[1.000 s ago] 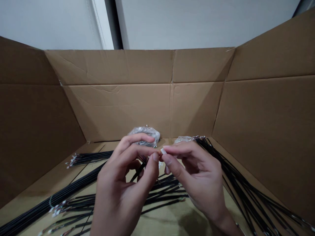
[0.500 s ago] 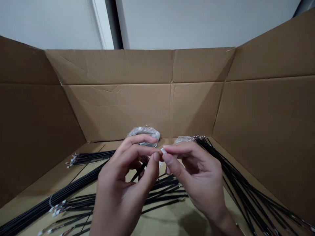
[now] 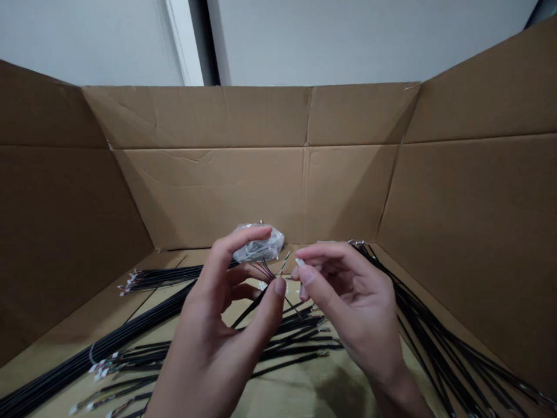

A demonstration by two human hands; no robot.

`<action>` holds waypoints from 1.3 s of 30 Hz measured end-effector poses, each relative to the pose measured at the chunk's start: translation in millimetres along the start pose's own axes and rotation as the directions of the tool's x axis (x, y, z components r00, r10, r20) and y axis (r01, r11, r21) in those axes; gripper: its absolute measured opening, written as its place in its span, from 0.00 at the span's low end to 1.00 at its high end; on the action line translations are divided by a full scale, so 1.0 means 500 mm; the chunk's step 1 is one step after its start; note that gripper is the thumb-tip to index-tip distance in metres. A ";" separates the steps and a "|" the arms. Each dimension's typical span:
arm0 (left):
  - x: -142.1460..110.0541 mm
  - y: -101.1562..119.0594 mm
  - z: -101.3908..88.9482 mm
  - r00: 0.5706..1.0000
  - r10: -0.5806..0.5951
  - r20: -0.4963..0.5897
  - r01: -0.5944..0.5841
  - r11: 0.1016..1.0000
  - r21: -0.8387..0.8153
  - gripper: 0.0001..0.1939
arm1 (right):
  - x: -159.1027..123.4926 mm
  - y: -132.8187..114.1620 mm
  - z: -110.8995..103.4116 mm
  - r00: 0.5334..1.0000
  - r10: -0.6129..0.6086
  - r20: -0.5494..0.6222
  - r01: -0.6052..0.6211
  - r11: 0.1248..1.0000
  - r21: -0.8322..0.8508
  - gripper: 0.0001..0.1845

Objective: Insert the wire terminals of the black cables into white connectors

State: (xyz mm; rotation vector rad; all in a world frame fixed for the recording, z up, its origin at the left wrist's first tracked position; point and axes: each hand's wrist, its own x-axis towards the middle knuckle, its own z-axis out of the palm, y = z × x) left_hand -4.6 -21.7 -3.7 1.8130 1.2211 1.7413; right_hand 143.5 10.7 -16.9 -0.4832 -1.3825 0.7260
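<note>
My left hand [image 3: 221, 313] pinches a black sheathed cable [image 3: 249, 307] between thumb and fingers. Thin coloured wires [image 3: 273, 273] fan out from the cable's end, and a small white connector [image 3: 261, 285] sits close to my left thumb. My right hand [image 3: 348, 296] pinches another small white connector [image 3: 299, 262] between thumb and forefinger, a short gap from the wires. Behind my left fingers lies a clear plastic bag [image 3: 260, 245] holding small parts. Its exact contents are hard to tell.
A large cardboard box [image 3: 252, 197] surrounds the work, with tall brown walls. Bundles of black cables with white connector ends lie on its floor at the left [image 3: 161, 277], front [image 3: 296, 342] and right [image 3: 435, 325]. A pale wall stands beyond.
My hands have drawn slightly apart, and the left hand has risen a little. Thin coloured wires now show between them, and the white connector stands apart from the cable's end.
</note>
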 end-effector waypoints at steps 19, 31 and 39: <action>0.019 0.007 -0.022 0.980 -0.047 0.191 0.028 0.995 0.098 0.07 | 0.003 0.004 -0.006 0.998 0.057 0.015 -0.057 0.998 -0.006 0.06; 0.018 -0.001 -0.038 0.982 0.005 0.190 -0.026 0.994 0.105 0.09 | 0.004 0.019 -0.020 0.995 0.060 -0.077 -0.047 0.985 0.169 0.10; 0.023 0.004 -0.034 0.986 -0.010 0.169 -0.001 0.998 0.064 0.06 | -0.007 0.030 -0.018 0.975 -0.075 -0.209 0.105 0.986 0.133 0.36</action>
